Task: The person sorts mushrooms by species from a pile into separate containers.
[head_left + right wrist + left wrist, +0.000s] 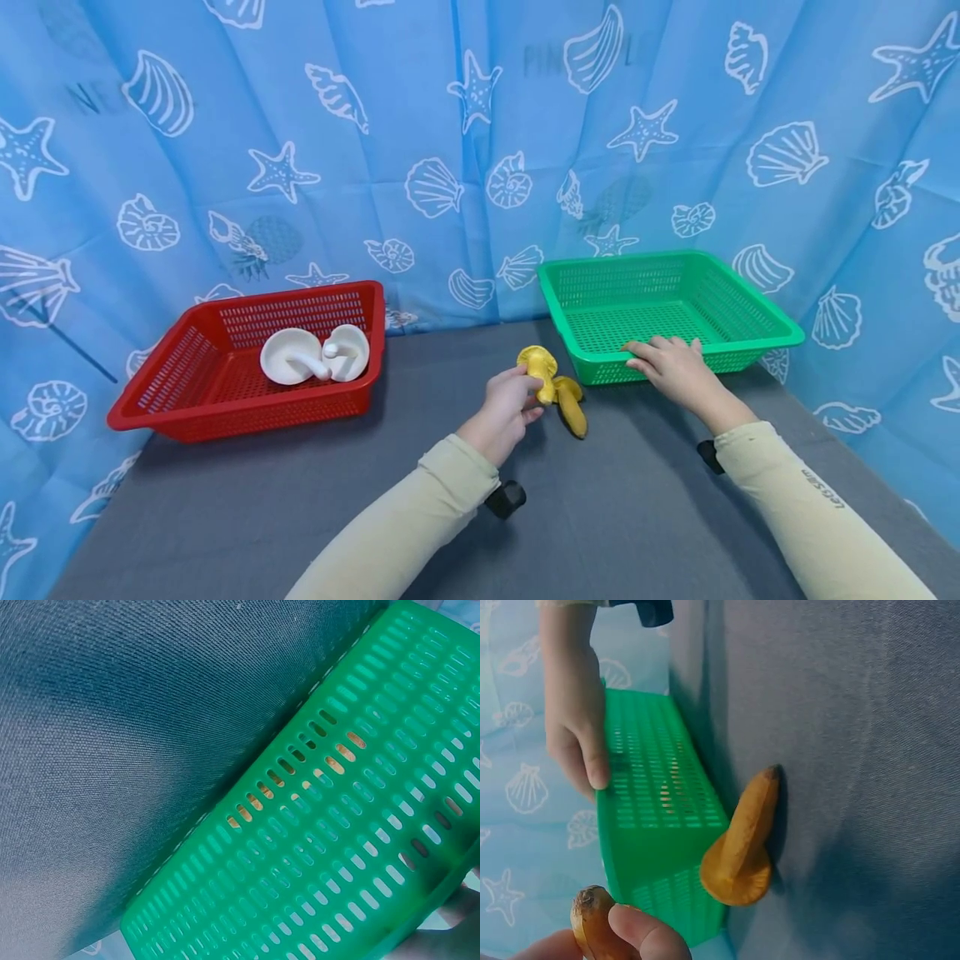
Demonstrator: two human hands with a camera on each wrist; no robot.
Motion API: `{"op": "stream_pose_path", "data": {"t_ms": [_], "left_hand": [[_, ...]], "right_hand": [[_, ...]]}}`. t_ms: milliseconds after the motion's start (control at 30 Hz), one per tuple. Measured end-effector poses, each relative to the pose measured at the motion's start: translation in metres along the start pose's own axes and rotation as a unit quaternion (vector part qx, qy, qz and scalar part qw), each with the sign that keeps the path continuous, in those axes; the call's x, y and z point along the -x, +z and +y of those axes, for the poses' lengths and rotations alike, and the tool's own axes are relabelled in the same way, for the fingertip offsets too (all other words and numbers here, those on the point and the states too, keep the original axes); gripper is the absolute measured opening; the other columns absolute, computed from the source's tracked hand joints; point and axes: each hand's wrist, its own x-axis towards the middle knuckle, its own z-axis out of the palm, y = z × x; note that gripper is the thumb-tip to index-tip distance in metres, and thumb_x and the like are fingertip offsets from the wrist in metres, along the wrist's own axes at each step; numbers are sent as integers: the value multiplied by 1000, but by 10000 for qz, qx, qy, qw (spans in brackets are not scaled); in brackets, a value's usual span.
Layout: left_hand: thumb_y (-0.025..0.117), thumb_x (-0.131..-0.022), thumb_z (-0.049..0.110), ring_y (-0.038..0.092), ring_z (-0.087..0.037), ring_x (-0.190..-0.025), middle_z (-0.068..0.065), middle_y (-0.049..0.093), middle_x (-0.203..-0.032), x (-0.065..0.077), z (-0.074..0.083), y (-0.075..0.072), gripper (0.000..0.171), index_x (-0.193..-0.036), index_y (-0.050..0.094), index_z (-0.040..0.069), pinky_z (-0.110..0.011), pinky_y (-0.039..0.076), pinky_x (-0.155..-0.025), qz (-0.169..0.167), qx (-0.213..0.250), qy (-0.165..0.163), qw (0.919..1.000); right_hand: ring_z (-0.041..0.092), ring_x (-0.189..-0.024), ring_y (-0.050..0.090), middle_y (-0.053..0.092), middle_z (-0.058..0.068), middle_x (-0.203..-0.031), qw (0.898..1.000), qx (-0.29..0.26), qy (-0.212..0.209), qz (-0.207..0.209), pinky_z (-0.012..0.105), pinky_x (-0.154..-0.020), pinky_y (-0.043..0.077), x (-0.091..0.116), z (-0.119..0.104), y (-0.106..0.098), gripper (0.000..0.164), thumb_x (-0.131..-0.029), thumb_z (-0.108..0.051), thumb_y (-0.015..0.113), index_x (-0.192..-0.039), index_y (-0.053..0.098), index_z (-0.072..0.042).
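My left hand (510,408) pinches a yellow toy mushroom (538,367) by its stem, just above the table. In the left wrist view only the stem end (592,919) shows between thumb and finger. Beside it, a second yellow mushroom (572,410) lies on its side against the near left corner of the green basket (780,337). My right hand (678,371) grips that basket's front rim, thumb outside and fingers over the edge. Through the basket's slots, something yellowish (259,802) shows inside; most of it is hidden behind the front wall.
At the left stands a red basket (247,408) holding two white mushroom-shaped pieces (288,354). Both baskets rest on a grey cloth-covered table (600,500). A blue curtain (450,242) with white shell prints hangs behind and along the sides.
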Motion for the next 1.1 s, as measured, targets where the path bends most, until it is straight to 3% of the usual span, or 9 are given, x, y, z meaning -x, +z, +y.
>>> {"op": "stream_pose_path", "data": {"t_ms": [333, 600, 867, 1100], "left_hand": [[59, -91, -2, 51, -20, -82, -16, 56, -126, 1, 12, 14, 49, -139, 51, 3, -25, 46, -60, -8, 2, 36, 10000], [59, -89, -5, 54, -20, -82, -15, 58, -122, -1, 21, 27, 48, -136, 55, 4, -24, 42, -59, 0, 329, 8, 9995], [60, -90, -3, 51, -18, -78, -13, 61, -116, -7, 25, 46, 48, -136, 55, 5, -23, 42, -61, -151, 683, 383, 9968], [60, -90, -2, 52, -18, -80, -12, 61, -114, -13, 27, 59, 48, -137, 54, 5, -24, 42, -63, -212, 883, 509, 9946]], "right_hand": [[47, -100, 52, 60, 22, -109, 9999, -20, 79, -71, 76, -89, 26, 0, -1, 0, 34, -97, -21, 58, -127, 61, -7], [45, -96, 53, 60, 21, -107, 10000, 54, 54, -14, 73, -85, 30, 0, 0, 0, 34, -98, -23, 58, -127, 61, -6], [44, -93, 54, 60, 18, -101, 9999, 96, 134, -9, 72, -84, 31, 0, 0, 0, 32, -97, -22, 59, -125, 62, -7], [46, -98, 53, 60, 20, -104, 9999, -16, 161, -36, 77, -91, 24, -1, -2, -1, 33, -97, -22, 59, -126, 62, -6]]}}
